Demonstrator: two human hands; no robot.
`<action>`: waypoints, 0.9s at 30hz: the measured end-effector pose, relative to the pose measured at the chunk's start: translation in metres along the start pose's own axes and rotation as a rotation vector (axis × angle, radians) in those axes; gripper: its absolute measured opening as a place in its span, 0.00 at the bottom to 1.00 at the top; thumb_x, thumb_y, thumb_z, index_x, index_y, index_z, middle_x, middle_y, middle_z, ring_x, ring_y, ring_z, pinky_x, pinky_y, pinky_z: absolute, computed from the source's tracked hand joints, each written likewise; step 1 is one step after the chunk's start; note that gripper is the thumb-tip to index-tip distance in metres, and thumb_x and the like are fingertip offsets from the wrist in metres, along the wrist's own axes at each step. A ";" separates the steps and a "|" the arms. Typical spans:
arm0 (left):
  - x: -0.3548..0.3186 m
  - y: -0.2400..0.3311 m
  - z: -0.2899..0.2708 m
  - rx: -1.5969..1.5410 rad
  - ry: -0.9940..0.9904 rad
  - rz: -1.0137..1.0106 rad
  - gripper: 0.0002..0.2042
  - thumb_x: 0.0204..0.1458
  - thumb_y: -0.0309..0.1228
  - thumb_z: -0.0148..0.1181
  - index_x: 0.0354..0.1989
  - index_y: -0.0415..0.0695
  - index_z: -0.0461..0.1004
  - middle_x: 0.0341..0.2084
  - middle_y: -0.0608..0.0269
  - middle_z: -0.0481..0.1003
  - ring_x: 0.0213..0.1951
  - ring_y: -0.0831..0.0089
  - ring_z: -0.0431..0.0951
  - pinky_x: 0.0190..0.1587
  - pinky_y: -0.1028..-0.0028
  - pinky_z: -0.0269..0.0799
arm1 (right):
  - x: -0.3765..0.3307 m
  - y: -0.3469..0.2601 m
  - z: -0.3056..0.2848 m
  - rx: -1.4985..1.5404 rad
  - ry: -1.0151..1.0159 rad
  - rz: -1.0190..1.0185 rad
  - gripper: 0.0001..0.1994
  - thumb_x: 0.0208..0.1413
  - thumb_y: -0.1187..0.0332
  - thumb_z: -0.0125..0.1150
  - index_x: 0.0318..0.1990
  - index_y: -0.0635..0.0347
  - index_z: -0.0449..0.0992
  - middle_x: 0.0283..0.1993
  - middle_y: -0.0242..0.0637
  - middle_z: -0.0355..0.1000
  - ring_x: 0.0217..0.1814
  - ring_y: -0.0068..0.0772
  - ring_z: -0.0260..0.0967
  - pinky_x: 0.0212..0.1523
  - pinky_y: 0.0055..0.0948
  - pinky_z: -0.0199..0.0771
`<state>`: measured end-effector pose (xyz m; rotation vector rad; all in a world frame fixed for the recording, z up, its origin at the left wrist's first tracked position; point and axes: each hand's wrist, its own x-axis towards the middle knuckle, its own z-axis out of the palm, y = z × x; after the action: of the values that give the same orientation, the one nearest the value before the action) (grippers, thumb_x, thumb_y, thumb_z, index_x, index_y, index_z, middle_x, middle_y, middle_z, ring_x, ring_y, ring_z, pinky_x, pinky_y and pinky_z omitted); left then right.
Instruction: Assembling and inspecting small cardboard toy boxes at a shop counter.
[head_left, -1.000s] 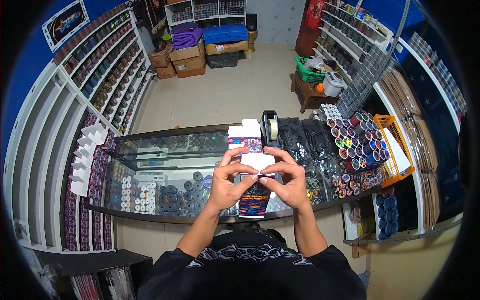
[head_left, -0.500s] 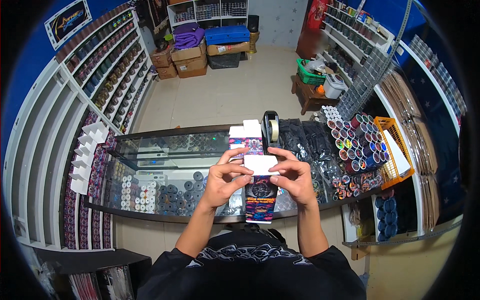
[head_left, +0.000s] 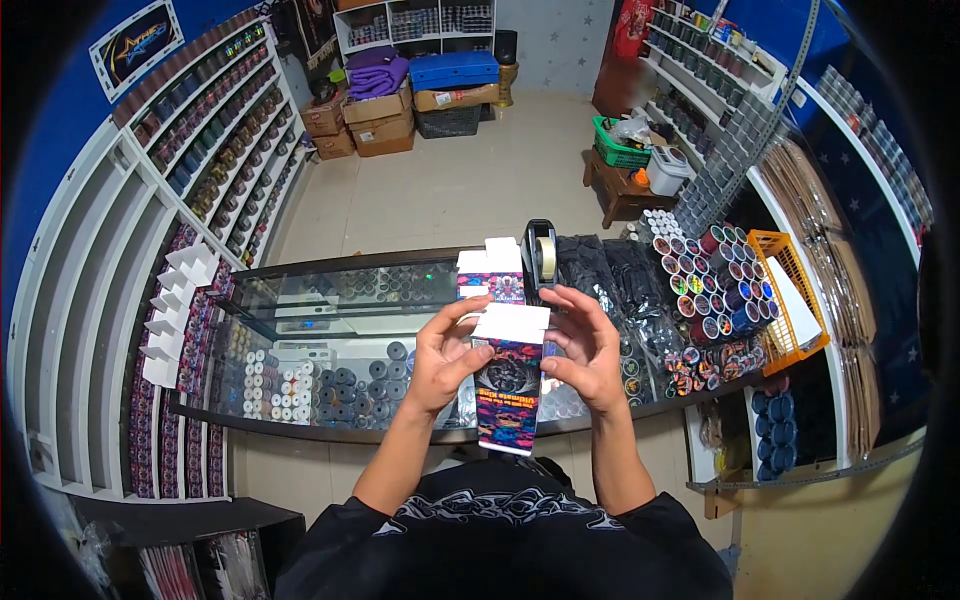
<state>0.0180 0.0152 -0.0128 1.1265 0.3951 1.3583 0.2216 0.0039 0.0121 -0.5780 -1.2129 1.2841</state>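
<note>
A small patterned carton [head_left: 507, 395], black, pink and blue with a white flap [head_left: 512, 322] standing out at its far end, is held up over the counter's near edge. My left hand [head_left: 441, 358] grips its left side, thumb on the printed face and fingers behind. At the right side, my right hand [head_left: 590, 355] is open, thumb and fingers spread. Its thumb tip is at the carton's edge; I cannot tell whether they touch. Beyond the hands lie more patterned cartons with white flaps [head_left: 490, 265], partly covered by the held one.
A black tape dispenser [head_left: 540, 255] stands right of the cartons on the glass counter [head_left: 400, 425]. Black plastic packs [head_left: 590, 280], several spools [head_left: 715, 285] and an orange basket [head_left: 800, 345] fill the right. White partition pieces [head_left: 170, 320] stand at the left shelves.
The carton has tilted and shifted slightly left and toward me. My right hand's fingers have spread away from the flap, while the left keeps its hold.
</note>
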 end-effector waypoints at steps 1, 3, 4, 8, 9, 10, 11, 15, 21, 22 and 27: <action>-0.001 0.001 0.003 0.035 0.047 -0.020 0.26 0.46 0.24 0.63 0.56 0.37 0.66 0.57 0.47 0.66 0.58 0.60 0.67 0.63 0.61 0.58 | 0.000 -0.002 0.000 0.001 -0.003 0.000 0.36 0.41 0.78 0.72 0.60 0.66 0.63 0.60 0.44 0.63 0.58 0.34 0.66 0.57 0.32 0.70; -0.001 0.000 0.003 0.040 0.046 0.005 0.25 0.47 0.21 0.62 0.57 0.36 0.65 0.57 0.49 0.67 0.57 0.62 0.68 0.58 0.64 0.65 | 0.000 -0.002 0.000 -0.004 -0.012 0.103 0.34 0.40 0.78 0.71 0.59 0.67 0.65 0.56 0.42 0.67 0.56 0.31 0.68 0.55 0.30 0.71; -0.001 -0.001 0.002 0.045 0.043 0.029 0.25 0.49 0.18 0.62 0.57 0.35 0.65 0.56 0.52 0.67 0.55 0.65 0.70 0.54 0.67 0.71 | -0.001 -0.001 0.000 -0.002 -0.015 0.104 0.34 0.40 0.78 0.71 0.59 0.67 0.65 0.56 0.42 0.67 0.56 0.31 0.68 0.55 0.30 0.71; -0.004 -0.004 0.012 0.424 0.276 0.054 0.24 0.47 0.23 0.67 0.55 0.38 0.70 0.49 0.57 0.72 0.52 0.69 0.72 0.51 0.71 0.72 | 0.000 0.003 0.005 -0.222 0.139 0.015 0.29 0.40 0.79 0.72 0.54 0.68 0.69 0.49 0.39 0.72 0.50 0.26 0.71 0.50 0.24 0.73; -0.006 -0.003 0.013 0.431 0.285 0.030 0.24 0.47 0.23 0.67 0.55 0.39 0.71 0.48 0.58 0.72 0.51 0.69 0.73 0.50 0.72 0.73 | 0.000 0.007 0.004 -0.270 0.169 0.020 0.29 0.40 0.78 0.73 0.53 0.68 0.70 0.49 0.39 0.71 0.50 0.26 0.71 0.49 0.24 0.74; -0.007 -0.006 0.011 0.444 0.217 0.036 0.25 0.45 0.24 0.68 0.54 0.41 0.72 0.51 0.57 0.70 0.52 0.69 0.73 0.48 0.72 0.74 | -0.001 0.010 0.005 -0.296 0.208 0.015 0.29 0.39 0.77 0.75 0.52 0.67 0.71 0.48 0.39 0.71 0.50 0.26 0.70 0.48 0.24 0.74; -0.007 -0.004 0.013 0.529 0.173 0.030 0.26 0.44 0.24 0.69 0.55 0.41 0.72 0.52 0.56 0.68 0.52 0.68 0.73 0.48 0.71 0.75 | -0.001 0.014 0.004 -0.295 0.207 0.015 0.29 0.39 0.77 0.75 0.52 0.67 0.71 0.48 0.39 0.71 0.50 0.26 0.70 0.48 0.24 0.74; -0.006 -0.005 0.017 0.560 0.152 -0.049 0.27 0.41 0.24 0.71 0.54 0.42 0.72 0.56 0.55 0.65 0.52 0.66 0.73 0.49 0.68 0.76 | -0.004 0.018 0.004 -0.495 0.243 -0.030 0.27 0.41 0.75 0.74 0.52 0.65 0.72 0.48 0.37 0.70 0.49 0.26 0.70 0.47 0.24 0.73; -0.004 0.002 0.001 0.049 0.062 -0.136 0.30 0.42 0.16 0.65 0.58 0.34 0.64 0.49 0.50 0.69 0.53 0.65 0.70 0.52 0.67 0.74 | -0.003 0.004 -0.016 -0.151 0.028 0.025 0.22 0.49 0.76 0.62 0.55 0.66 0.70 0.56 0.40 0.67 0.56 0.30 0.66 0.55 0.31 0.69; -0.005 0.002 -0.002 0.016 0.019 -0.136 0.30 0.42 0.17 0.64 0.58 0.34 0.64 0.49 0.51 0.69 0.53 0.65 0.70 0.53 0.66 0.73 | -0.003 0.000 -0.018 -0.119 -0.009 0.072 0.23 0.49 0.76 0.62 0.55 0.66 0.70 0.56 0.39 0.67 0.57 0.30 0.66 0.55 0.31 0.69; -0.004 0.000 -0.002 0.000 -0.019 -0.121 0.29 0.44 0.18 0.62 0.58 0.34 0.63 0.51 0.51 0.68 0.53 0.66 0.70 0.53 0.66 0.72 | -0.005 0.000 -0.021 -0.098 -0.025 0.148 0.24 0.48 0.75 0.62 0.55 0.65 0.69 0.53 0.40 0.68 0.53 0.29 0.68 0.52 0.29 0.71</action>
<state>0.0154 0.0127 -0.0148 1.0971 0.4431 1.2406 0.2410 0.0056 0.0037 -0.7362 -1.2783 1.3640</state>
